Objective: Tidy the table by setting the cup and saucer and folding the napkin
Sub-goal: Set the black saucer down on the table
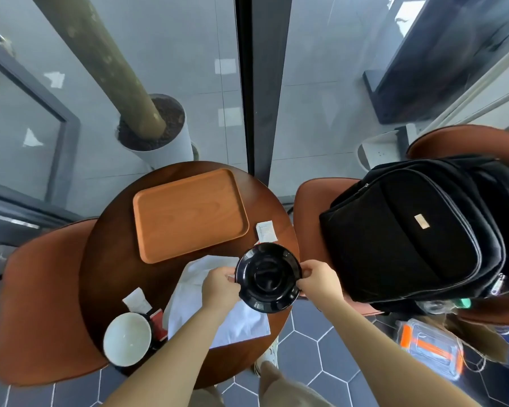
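both hands (221,286) (316,279) grip saucer (268,277) rim above desk (106,259); cup (127,339) not on it, napkin (188,301) unfolded, nothing done yet

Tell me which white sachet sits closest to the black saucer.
The flat sachet right of the wooden tray, just beyond the saucer rim. The other sachet, crumpled, lies by the white cup, across the napkin.

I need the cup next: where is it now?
In the head view, the white-lined black ceramic cup stands at the near-left edge of the round wooden table, just left of the spread-out white napkin.
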Demonstrator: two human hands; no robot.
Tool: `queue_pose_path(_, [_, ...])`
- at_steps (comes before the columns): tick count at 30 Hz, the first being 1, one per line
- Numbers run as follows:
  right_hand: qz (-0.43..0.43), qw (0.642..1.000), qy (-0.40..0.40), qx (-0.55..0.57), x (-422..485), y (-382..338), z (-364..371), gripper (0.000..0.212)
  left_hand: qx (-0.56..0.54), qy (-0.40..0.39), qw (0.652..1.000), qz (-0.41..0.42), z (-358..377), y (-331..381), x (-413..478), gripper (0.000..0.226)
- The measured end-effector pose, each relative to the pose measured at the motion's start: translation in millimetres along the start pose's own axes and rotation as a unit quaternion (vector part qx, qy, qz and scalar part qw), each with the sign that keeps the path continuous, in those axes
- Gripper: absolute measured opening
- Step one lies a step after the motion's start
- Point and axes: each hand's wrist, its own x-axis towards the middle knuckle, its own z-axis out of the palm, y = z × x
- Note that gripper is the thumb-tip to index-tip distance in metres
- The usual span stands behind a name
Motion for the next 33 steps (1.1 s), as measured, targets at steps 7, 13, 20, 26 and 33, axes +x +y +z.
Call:
queue_pose_path(7, [-0.072,0.997,-0.009,-0.02,-16,-32,8,0.038,-0.102,0.019,0.995,-0.007,-43,-10,-15,0.03])
queue_pose_path(13, [-0.147,0.987,-0.029,-0.051,-25,-70,20,0.022,-0.154,0.059,0.986,-0.011,-82,-21,-27,0.04])
queue_pose_path(20, [-0.213,0.971,-0.063,-0.083,-31,-112,41,0.03,-0.209,0.126,0.97,-0.009,-115,-42,-39,0.044])
queue_pose_path(26, [-0.231,0.963,-0.071,-0.121,-33,-144,71,0.019,-0.24,0.156,0.958,-0.02,-147,-64,-37,0.051])
queue_pose_path(33, [-0.22,0.961,-0.077,-0.147,-33,-184,115,0.026,-0.255,0.138,0.957,-0.023,-192,-94,-14,0.04])
